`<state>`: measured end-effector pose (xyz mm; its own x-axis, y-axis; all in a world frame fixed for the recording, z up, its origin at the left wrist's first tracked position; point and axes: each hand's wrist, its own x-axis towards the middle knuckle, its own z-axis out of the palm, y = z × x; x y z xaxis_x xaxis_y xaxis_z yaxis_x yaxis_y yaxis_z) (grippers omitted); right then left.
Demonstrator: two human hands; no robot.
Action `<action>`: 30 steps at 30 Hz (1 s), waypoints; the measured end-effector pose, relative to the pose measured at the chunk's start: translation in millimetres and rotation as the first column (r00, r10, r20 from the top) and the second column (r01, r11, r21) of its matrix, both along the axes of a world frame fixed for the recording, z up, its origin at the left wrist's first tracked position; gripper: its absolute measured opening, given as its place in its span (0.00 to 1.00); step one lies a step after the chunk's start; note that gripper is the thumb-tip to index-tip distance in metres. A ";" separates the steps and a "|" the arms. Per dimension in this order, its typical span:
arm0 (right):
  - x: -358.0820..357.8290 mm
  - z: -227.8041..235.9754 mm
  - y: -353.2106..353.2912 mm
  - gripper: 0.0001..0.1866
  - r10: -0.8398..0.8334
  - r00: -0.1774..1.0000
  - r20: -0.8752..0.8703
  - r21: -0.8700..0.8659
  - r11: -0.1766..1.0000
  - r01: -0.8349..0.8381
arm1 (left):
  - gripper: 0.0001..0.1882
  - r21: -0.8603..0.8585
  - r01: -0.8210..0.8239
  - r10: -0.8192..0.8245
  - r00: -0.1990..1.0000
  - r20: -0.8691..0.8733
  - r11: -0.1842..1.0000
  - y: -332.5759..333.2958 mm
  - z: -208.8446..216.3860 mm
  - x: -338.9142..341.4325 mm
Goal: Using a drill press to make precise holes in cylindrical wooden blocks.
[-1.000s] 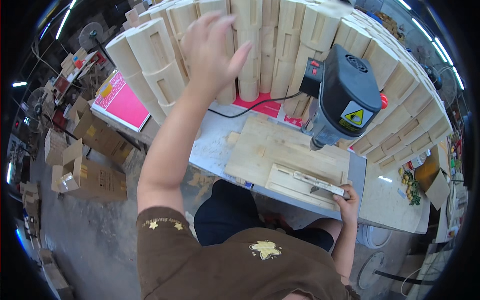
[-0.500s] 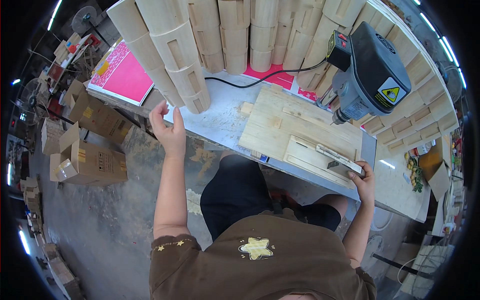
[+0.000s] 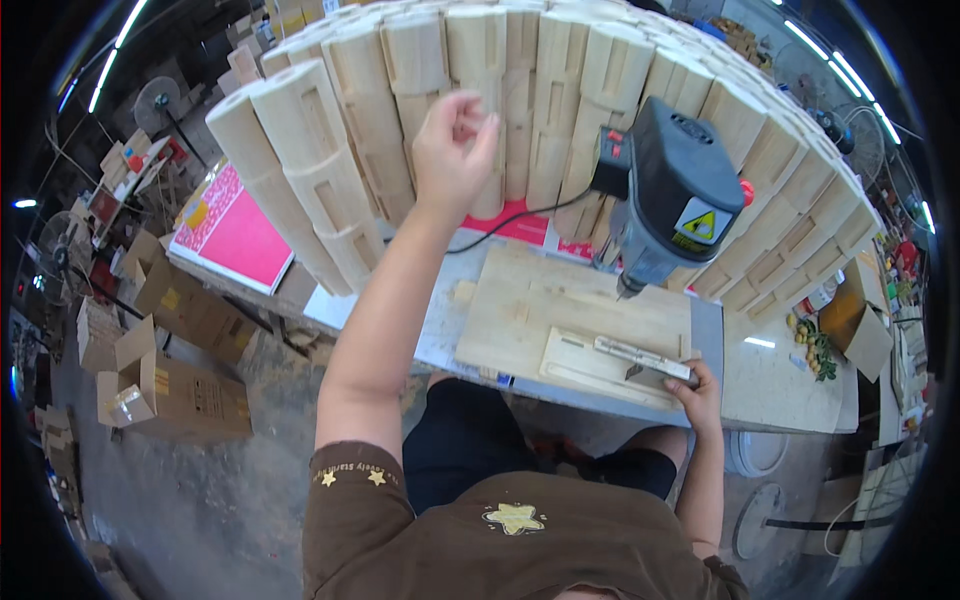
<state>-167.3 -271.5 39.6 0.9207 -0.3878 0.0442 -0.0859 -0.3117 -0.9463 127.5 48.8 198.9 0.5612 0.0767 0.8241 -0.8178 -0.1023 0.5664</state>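
Observation:
My left hand (image 3: 452,155) is raised in front of the stacked hollow wooden cylinders (image 3: 480,60). It holds nothing; its fingers are loosely bent and the thumb stands apart. On the bench's right side, my right hand (image 3: 697,393) grips the end of a narrow pale bar (image 3: 640,356) with a dark metal piece under it. That bar lies over a pale wooden jig strip (image 3: 570,362), which rests on a flat wooden board (image 3: 520,300). Behind the board stands a small black and grey drill press (image 3: 675,180), its chuck above the board's far part.
Cylinder columns with slots line the back and right of the bench. A black cable (image 3: 515,218) runs behind the board. Pink printed sheets (image 3: 240,228) lie at the left corner. An opened cardboard box (image 3: 190,395) stands on the floor at left, and a white bucket (image 3: 757,452) under the bench.
My left hand has moved right and farther over the bench, from beside the left columns to the middle ones. The right hand keeps its grip on the bar. The view has tilted up.

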 end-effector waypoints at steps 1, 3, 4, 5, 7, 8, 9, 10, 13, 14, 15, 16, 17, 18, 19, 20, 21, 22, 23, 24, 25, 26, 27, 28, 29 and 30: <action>-0.2 -0.6 1.2 0.11 -0.001 1.000 0.018 0.030 1.000 0.000 | 0.17 0.061 -0.098 0.099 0.995 0.000 0.993 -8.1 23.5 16.3; -0.7 -1.7 0.8 0.11 0.011 1.000 -0.010 0.027 1.000 -0.011 | 0.20 0.109 -0.192 0.190 0.981 0.032 0.975 -18.2 62.7 48.6; 0.7 -0.3 3.2 0.11 0.016 1.000 -0.026 0.034 0.999 -0.015 | 0.23 0.216 -0.391 0.393 0.919 0.037 0.895 -18.7 76.5 68.0; -0.5 1.3 3.9 0.11 -0.002 1.000 -0.006 0.029 1.000 0.002 | 0.26 0.316 -0.557 0.571 0.819 0.058 0.768 -23.2 89.9 73.3; 0.0 3.0 5.6 0.11 0.005 1.000 0.010 0.014 1.000 -0.005 | 0.27 0.442 -0.555 0.639 0.767 -0.055 0.705 -28.3 112.2 80.1; 0.1 1.9 5.9 0.11 -0.010 1.000 0.021 0.012 1.000 0.010 | 0.28 0.582 -0.523 0.721 0.673 -0.168 0.623 -30.2 119.4 82.0; 0.5 0.6 6.1 0.12 -0.005 1.000 0.030 0.000 1.000 0.005 | 0.28 0.575 -0.520 0.711 0.685 -0.161 0.632 -33.5 121.6 86.2; 1.1 -0.5 5.4 0.12 0.001 0.999 0.038 -0.012 1.000 0.000 | 0.26 0.668 -0.505 0.766 0.623 -0.156 0.547 -37.2 121.3 91.6; 0.5 -2.2 4.1 0.13 0.008 0.999 0.033 0.019 1.000 -0.009 | 0.28 0.843 -0.373 0.818 0.561 -0.127 0.387 -37.1 136.8 99.7; -1.4 -2.6 3.1 0.13 0.013 1.000 -0.003 0.041 0.999 -0.013 | 0.31 0.918 -0.251 0.820 0.559 -0.121 0.307 -38.7 143.7 95.1; -2.4 -1.8 3.8 0.13 0.007 1.000 0.001 0.041 0.999 -0.007 | 0.31 0.917 -0.253 0.817 0.565 -0.118 0.308 -40.2 151.5 90.5; -3.3 -0.7 6.0 0.13 -0.004 1.000 0.006 0.058 0.998 0.003 | 0.29 0.951 -0.214 0.830 0.553 -0.073 0.226 -40.4 161.0 85.6; -2.8 0.5 7.2 0.12 -0.012 1.000 0.015 0.074 0.997 0.011 | 0.28 0.974 -0.177 0.840 0.542 -0.024 0.142 -40.5 169.2 80.8; -2.6 -0.7 6.9 0.12 -0.015 1.000 0.020 0.074 0.997 0.014 | 0.28 0.973 -0.181 0.839 0.544 -0.021 0.142 -39.5 171.2 83.4; -2.3 -3.3 6.5 0.12 -0.005 0.999 0.041 0.041 0.999 0.004 | 0.30 0.976 -0.177 0.851 0.525 -0.017 0.129 -36.7 171.9 88.5; -1.6 -4.5 6.2 0.12 0.002 0.998 0.061 0.009 1.000 -0.002 | 0.31 0.978 -0.173 0.861 0.509 -0.012 0.116 -36.9 173.8 91.1; -1.2 -3.5 6.4 0.12 -0.003 0.998 0.065 0.010 1.000 0.003 | 0.33 0.972 -0.168 0.850 0.523 -0.053 0.165 -37.3 172.5 90.9; -0.6 -2.0 7.0 0.12 0.002 0.998 0.067 -0.009 1.000 -0.001 | 0.33 0.972 -0.170 0.848 0.527 -0.051 0.164 -39.6 167.5 91.4; -0.5 -1.6 7.7 0.12 0.009 0.998 0.067 -0.026 1.000 -0.007 | 0.35 0.933 -0.295 0.867 0.497 -0.033 0.204 -42.1 159.8 90.4; -0.5 -1.3 7.2 0.12 0.008 0.998 0.067 -0.023 1.000 -0.006 | 0.38 0.879 -0.414 0.886 0.463 -0.020 0.237 -43.2 154.3 89.7; -0.1 -0.7 6.2 0.12 0.000 0.999 0.041 -0.003 1.000 0.000 | 0.38 0.880 -0.414 0.886 0.463 -0.018 0.234 -46.3 150.6 89.3; -0.8 -0.8 6.2 0.12 -0.004 1.000 0.011 0.018 1.000 0.004 | 0.38 0.827 -0.474 0.882 0.468 -0.054 0.302 -52.0 145.9 83.2; -0.4 0.5 7.1 0.12 0.001 1.000 0.004 0.022 1.000 -0.001 | 0.39 0.765 -0.531 0.876 0.474 -0.089 0.365 -53.3 142.0 79.2; 0.8 3.0 8.1 0.12 -0.001 1.000 0.004 0.018 1.000 0.000 | 0.39 0.770 -0.528 0.880 0.467 -0.089 0.358 -49.9 138.0 78.2; 0.8 4.5 8.1 0.12 -0.006 1.000 0.001 0.014 1.000 0.006 | 0.39 0.715 -0.498 0.813 0.557 -0.170 0.490 -49.3 132.7 77.1; 1.4 3.6 7.2 0.12 0.000 1.000 -0.009 0.018 1.000 0.000 | 0.39 0.647 -0.456 0.732 0.637 -0.243 0.612 -47.1 128.0 74.9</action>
